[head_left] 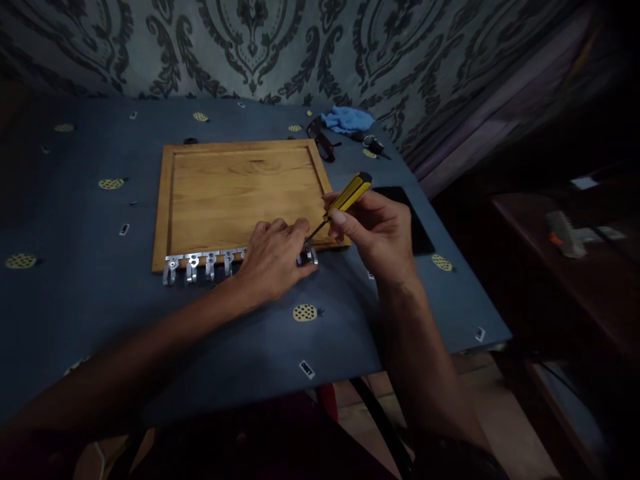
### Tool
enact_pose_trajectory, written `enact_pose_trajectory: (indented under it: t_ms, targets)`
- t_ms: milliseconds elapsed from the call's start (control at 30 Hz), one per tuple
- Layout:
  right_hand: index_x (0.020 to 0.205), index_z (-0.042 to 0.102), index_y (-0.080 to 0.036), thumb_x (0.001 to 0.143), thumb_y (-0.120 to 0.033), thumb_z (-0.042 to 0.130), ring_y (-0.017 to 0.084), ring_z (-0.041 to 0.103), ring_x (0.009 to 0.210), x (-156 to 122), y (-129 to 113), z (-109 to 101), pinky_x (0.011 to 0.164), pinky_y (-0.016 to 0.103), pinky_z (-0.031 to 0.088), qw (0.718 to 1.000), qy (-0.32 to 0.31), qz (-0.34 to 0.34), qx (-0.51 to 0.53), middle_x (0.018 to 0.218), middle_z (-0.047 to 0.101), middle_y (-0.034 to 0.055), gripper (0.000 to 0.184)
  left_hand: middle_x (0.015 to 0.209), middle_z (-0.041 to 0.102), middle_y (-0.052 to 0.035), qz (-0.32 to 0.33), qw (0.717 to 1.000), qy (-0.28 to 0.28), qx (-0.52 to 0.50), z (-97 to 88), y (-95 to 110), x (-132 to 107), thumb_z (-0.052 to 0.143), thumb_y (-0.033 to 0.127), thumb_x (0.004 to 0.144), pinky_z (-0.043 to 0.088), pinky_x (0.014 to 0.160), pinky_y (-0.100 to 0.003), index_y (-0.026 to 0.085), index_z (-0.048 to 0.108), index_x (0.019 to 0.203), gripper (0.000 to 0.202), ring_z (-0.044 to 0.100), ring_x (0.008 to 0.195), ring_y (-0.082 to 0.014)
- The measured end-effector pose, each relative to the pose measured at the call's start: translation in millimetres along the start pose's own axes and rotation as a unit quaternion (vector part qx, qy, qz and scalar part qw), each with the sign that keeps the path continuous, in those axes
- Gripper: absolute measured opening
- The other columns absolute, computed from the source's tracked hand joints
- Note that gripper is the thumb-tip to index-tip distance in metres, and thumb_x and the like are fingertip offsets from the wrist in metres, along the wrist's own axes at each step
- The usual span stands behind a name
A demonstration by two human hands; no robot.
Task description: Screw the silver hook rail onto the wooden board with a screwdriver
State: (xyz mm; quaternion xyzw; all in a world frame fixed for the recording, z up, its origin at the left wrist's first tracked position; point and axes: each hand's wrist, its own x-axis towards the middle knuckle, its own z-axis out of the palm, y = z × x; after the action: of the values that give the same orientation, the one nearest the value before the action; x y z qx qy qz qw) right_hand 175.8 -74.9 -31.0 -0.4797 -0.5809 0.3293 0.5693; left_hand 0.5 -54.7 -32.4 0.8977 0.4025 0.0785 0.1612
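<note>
A wooden panel (245, 193) with a raised frame lies flat on the table. Along its near edge runs a metal hook rail (193, 267) with several curved hooks, its middle hidden under my left hand. My left hand (273, 260) is closed over the rail's right part, fingers bent onto the wood and thumb beside the last hook. In my right hand (383, 230) is a yellow and black screwdriver (349, 195), pinched by its handle. The screwdriver's shaft slants down to the left, its tip at the rail's right end; whether it sits in a screw I cannot tell.
Sunglasses (324, 141), a blue cloth (347, 120) and keys (374, 145) lie behind the panel's right corner. A dark flat object (407, 217) is partly behind my right hand. A patterned curtain (250, 47) hangs at the table's far edge; brown furniture (560, 267) stands right.
</note>
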Motion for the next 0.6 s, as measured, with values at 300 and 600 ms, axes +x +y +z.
enact_pose_trajectory:
  t_ms: [300,600]
  targets:
    - [0.085,0.07,-0.027,0.073,-0.054,0.09,0.01,0.057,0.053,-0.3,9.6,9.5,0.044,0.025,0.052,0.997,0.067,-0.01,0.02,0.086,0.074,-0.0023,0.036,0.117,0.074,-0.0101,-0.006,1.0,-0.011,-0.001,-0.3,1.0,0.6,0.074,0.039,0.091,0.044,0.099,-0.046,0.017,0.055,0.122,0.042,0.063,0.116,-0.0326]
    - [0.106,0.079,-0.028,0.076,-0.052,0.088,0.01,0.061,0.054,1.5,5.8,-0.1,0.051,0.027,0.055,1.0,0.022,0.011,0.019,0.087,0.076,-0.0012,0.039,0.114,0.073,-0.0091,-0.001,1.0,-0.008,0.0,0.1,-0.2,0.1,0.073,0.04,0.093,0.043,0.098,-0.045,0.016,0.055,0.12,0.041,0.063,0.114,-0.0322]
